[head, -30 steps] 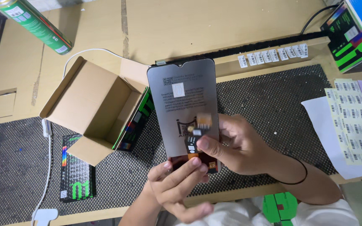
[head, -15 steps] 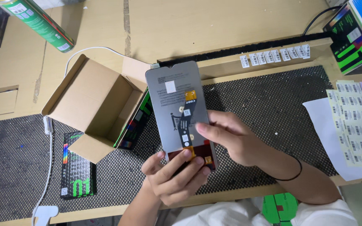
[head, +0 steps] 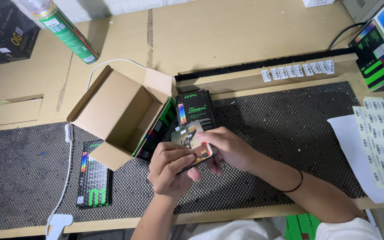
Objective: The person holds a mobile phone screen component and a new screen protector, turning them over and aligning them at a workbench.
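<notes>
Both hands pinch phone screen panel [head: 191, 143] flat over black mat [head: 290, 133]: left hand [head: 170, 171] grips near edge, right hand [head: 227, 146] steadies far side. Open cardboard box [head: 116, 113] just beside.

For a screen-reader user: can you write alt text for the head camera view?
Both hands, left hand and right hand, hold a flat phone screen panel above a black mesh mat. An open cardboard box sits to the left, with a green spray can behind it.

Grey panel [head: 191, 143], brown open box [head: 118, 113], black dotted mat [head: 285, 146], green can [head: 63, 29]
</notes>
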